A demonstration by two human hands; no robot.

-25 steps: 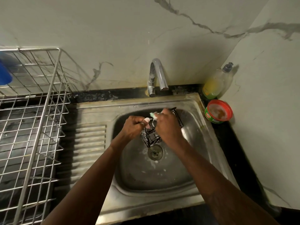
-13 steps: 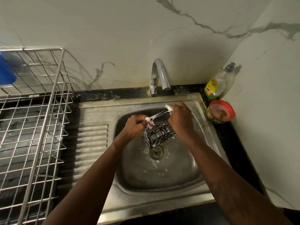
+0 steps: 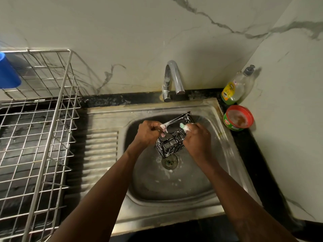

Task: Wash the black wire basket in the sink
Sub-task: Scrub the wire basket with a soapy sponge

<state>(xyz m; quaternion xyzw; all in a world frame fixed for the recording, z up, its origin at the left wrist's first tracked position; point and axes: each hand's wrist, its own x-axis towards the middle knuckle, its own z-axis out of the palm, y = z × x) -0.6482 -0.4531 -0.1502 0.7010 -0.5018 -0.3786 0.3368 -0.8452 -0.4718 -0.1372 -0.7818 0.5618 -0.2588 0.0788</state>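
**Black wire basket soapy and half washed**

The black wire basket is held up inside the sink, just over the drain, and it tips a little to one side; white soap foam sits on its wires and along its top rim. The left hand curls its fingers round the rim on the near left side and holds the basket steady; the right hand pinches a small green and white scrubber and presses it on the right side of the rim.

I think the scrubbing is under way but not done; the top looks well soaped, and I cannot tell whether the bottom wires have been rubbed. No water seems to come from the tap, so the foam has not been washed off yet; a rinse is left, and then a place to let it dry.

Little blobs of foam lie on the sink floor near the drain. On the black counter at the right stand a soap bottle and a green tub with a red rim, close to each other. At the left is a big metal drying rack; a blue cup sits at its far corner.
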